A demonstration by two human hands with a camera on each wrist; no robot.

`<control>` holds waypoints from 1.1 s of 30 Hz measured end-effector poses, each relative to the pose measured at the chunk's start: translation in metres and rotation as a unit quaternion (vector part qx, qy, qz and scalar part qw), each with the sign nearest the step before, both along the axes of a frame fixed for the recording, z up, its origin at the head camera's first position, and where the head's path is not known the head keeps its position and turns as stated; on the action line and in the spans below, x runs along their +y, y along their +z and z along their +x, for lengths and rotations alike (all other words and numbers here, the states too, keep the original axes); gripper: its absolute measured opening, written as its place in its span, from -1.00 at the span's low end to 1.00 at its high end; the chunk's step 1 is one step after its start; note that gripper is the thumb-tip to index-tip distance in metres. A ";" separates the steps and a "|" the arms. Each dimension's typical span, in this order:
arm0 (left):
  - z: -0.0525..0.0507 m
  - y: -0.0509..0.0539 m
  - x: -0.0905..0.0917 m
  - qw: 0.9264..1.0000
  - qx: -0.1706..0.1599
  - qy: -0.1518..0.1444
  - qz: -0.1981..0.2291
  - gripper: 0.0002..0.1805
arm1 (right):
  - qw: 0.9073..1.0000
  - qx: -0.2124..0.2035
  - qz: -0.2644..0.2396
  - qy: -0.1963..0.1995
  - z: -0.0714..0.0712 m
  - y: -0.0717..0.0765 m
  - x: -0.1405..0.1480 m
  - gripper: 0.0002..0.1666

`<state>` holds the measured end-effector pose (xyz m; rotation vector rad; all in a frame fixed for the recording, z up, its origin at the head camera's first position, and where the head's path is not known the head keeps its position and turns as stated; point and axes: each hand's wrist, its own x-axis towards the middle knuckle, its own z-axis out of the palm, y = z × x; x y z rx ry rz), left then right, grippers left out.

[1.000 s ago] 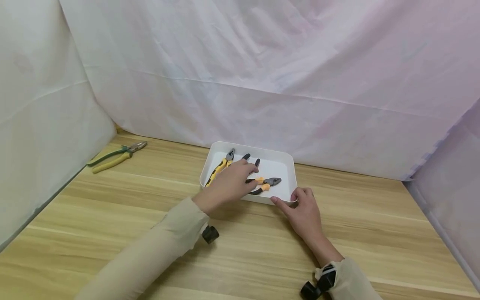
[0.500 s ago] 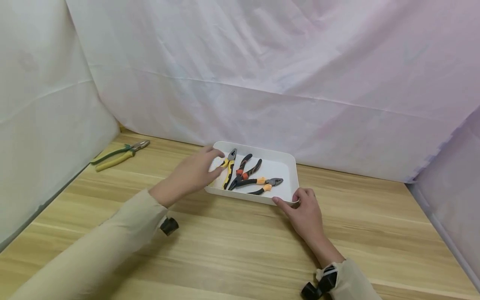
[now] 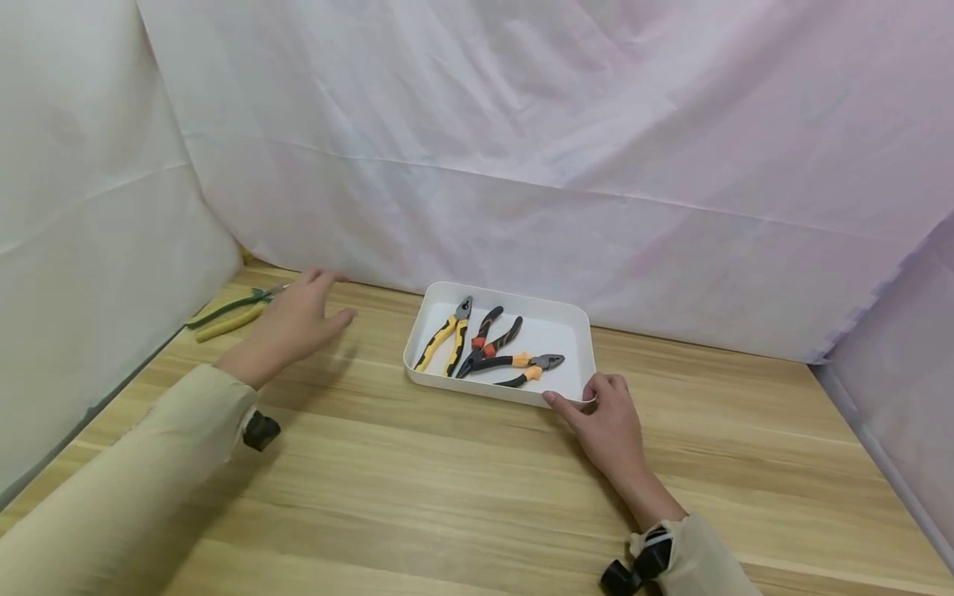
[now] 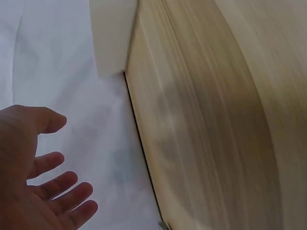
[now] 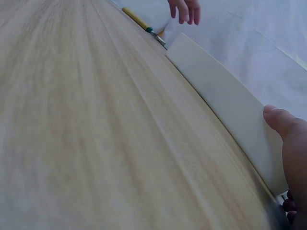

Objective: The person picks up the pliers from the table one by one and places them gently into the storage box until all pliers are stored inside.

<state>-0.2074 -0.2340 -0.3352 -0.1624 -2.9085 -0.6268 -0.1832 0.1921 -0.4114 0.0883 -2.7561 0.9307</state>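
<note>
My left hand [image 3: 292, 321] hovers over the table's left side with fingers spread and nothing held. Partly behind it lies a pair of pliers [image 3: 231, 322] with one green and one yellow handle; the hand hides part of its head. My right hand [image 3: 605, 422] grips the near right corner of a white tray [image 3: 477, 391], thumb outside on the wall [image 5: 276, 139]. Inside the tray rest yellow-and-black pliers [image 3: 438, 340], red-and-black pliers [image 3: 479, 341] with their nose toward the front, and orange-and-black pliers [image 3: 520, 360] with their jaws to the right.
The wooden table [image 3: 462, 488] meets a white cloth backdrop [image 3: 477, 199] just behind the tray. More cloth [image 3: 89, 248] hangs along the left side, close to the green-and-yellow pliers. Another cloth edge [image 3: 887, 372] bounds the right.
My left hand has come away from above the tray and moved left to the green-and-yellow pliers. The right hand keeps its grip on the tray, and the tools inside lie fully uncovered.
</note>
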 end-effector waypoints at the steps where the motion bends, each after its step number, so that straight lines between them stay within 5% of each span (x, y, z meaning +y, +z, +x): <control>1: -0.001 -0.001 -0.005 1.000 -0.003 0.008 0.002 -0.36 | 1.000 0.000 0.001 0.000 0.000 0.000 0.001 -0.32; 10: -0.006 -0.013 -0.046 1.000 -0.008 0.030 -0.002 -0.29 | 1.000 -0.009 0.001 0.002 -0.001 0.001 0.002 -0.31; 19: -0.010 -0.019 -0.084 0.996 -0.063 0.058 -0.037 0.01 | 1.000 -0.008 0.006 0.002 -0.001 0.000 0.002 -0.31; 33: -0.010 -0.020 -0.111 0.990 -0.112 0.062 -0.057 0.08 | 1.000 -0.016 0.000 -0.001 0.001 0.000 0.001 -0.30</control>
